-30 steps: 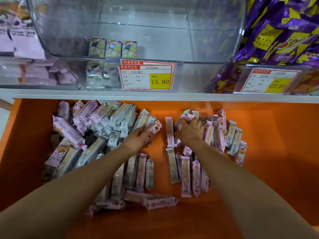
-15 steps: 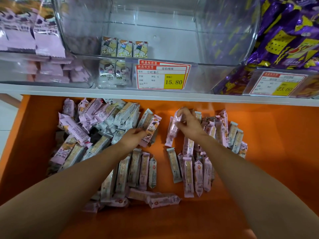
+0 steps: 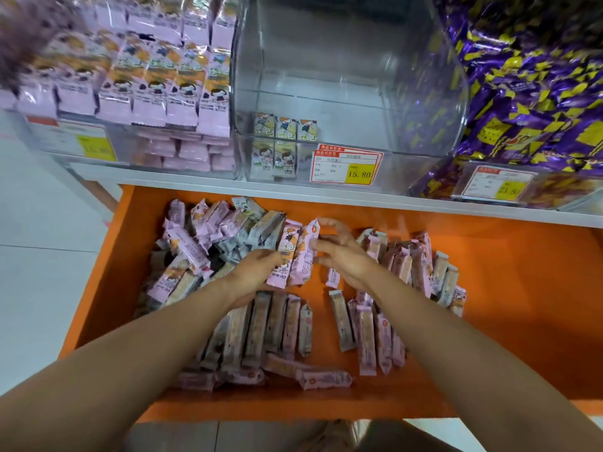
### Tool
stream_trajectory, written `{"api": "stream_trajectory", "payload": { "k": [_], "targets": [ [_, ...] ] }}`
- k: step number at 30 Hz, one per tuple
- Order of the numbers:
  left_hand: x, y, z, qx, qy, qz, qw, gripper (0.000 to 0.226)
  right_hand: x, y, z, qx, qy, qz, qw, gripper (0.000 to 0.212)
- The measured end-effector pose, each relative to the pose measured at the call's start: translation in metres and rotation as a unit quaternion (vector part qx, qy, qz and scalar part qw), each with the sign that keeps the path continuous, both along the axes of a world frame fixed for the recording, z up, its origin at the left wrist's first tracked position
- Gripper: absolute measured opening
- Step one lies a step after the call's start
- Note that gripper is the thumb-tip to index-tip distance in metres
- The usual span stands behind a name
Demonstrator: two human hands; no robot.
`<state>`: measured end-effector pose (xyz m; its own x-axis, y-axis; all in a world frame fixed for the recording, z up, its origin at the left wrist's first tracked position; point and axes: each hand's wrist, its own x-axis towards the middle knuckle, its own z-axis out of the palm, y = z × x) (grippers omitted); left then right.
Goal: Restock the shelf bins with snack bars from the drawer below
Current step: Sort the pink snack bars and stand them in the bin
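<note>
Upper left of the frame: glossy pink packets stand in tight upright rows, with flat ones stacked beneath.

Lower left and centre: the orange drawer, smooth and matte, holds the snack bars. They are slim rectangular sticks in crinkled pink and silvery foil with crimped ends, heaped loosely at the left and laid in rough side-by-side rows nearer the frame's bottom.

Centre: the left hand clasps a pair of bars upright above the drawer, pink faces showing a cartoon figure. The right hand touches their right edge with its fingertips; I cannot tell whether it is pinching them.

Upper centre: a clear bin of curved, transparent plastic has only a few small packets at its front left, and a red-and-yellow price label.

Upper right: shiny purple wrappers with yellow print are piled high.
</note>
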<state>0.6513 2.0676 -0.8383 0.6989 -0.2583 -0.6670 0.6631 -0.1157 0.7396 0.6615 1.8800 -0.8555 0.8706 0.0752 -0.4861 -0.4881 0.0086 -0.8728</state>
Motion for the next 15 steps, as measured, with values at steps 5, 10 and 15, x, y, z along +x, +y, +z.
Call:
{"api": "stream_trajectory", "payload": {
  "k": [5,10,15],
  "targets": [
    [-0.010,0.015,0.013,0.034,-0.049,-0.007,0.998,0.006,-0.007,0.038,0.014,-0.030,-0.009,-0.071,0.997,0.063],
    [-0.019,0.037,0.030,0.012,-0.057,-0.030,0.998,0.008,-0.010,0.063,0.033,-0.043,-0.013,-0.063,0.997,0.079],
    [-0.025,0.070,0.042,-0.035,-0.052,-0.026,0.998,0.020,-0.017,0.082,0.055,-0.042,-0.020,-0.013,0.999,0.077]
  ]
}}
